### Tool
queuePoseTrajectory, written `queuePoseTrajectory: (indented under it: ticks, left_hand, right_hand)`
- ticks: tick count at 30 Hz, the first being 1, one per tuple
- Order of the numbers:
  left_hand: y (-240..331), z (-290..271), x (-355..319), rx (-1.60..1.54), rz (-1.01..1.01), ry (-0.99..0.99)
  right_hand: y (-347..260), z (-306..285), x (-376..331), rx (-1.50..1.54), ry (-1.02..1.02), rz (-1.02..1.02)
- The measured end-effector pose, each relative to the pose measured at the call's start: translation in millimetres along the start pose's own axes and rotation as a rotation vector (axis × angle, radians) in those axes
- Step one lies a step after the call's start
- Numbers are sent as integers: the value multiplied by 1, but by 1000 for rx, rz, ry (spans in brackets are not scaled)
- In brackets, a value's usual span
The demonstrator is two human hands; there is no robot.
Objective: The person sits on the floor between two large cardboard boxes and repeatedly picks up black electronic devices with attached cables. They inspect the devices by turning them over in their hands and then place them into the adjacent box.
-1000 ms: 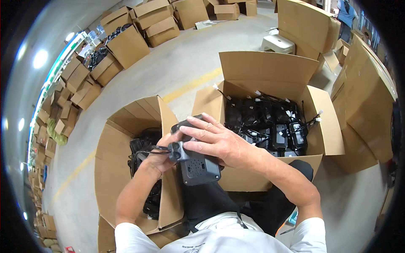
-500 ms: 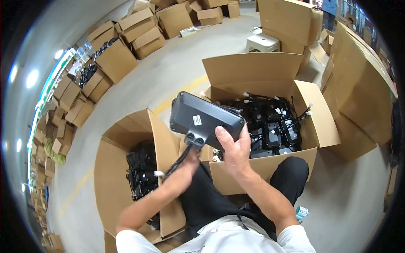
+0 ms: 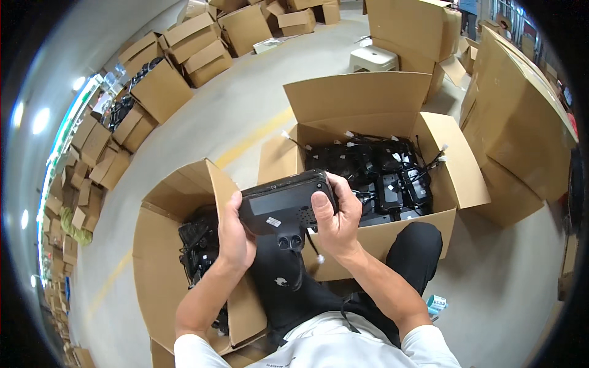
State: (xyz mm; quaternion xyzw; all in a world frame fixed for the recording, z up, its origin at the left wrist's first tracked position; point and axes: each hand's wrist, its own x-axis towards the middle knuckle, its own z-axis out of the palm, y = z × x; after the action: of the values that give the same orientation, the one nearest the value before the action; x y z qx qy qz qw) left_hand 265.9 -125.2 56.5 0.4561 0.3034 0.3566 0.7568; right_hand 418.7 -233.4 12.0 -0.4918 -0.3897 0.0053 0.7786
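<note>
A flat black electronic unit with rounded corners is held between my two hands, above my lap. Its visible face carries a small white label, a patch of small holes and two round cable sockets at the lower edge. My left hand grips the left end, with most fingers hidden behind it. My right hand clasps the right end, thumb on the face. Black cables with white plugs dangle below. An open cardboard box holding several similar black units stands beyond my knees.
At my left, another open carton contains black units and cables. Tall cartons stand at the right, near a white stool. Stacked boxes line the far left. A teal-and-white container is by my right leg.
My left hand has moved from the cables up to the unit's left end. The unit has come lower and levelled out, with its cables now hanging freely.
</note>
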Motion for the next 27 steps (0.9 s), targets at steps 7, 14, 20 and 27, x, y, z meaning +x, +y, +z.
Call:
queuePoseTrajectory:
  ticks: [7,14,20,27]
  left_hand:
    - [-6,6,-12,446,406,-203]
    - [1,8,-9,578,498,-104]
    - [13,44,31,453,517,-182]
    - [14,77,71,595,343,-543]
  right_hand:
    - [4,-15,2,251,-57,275]
    - [1,-14,1,273,-181,297]
    - [-5,-33,83,105,-235,20]
    - [-22,-62,167,-287,-495,-284]
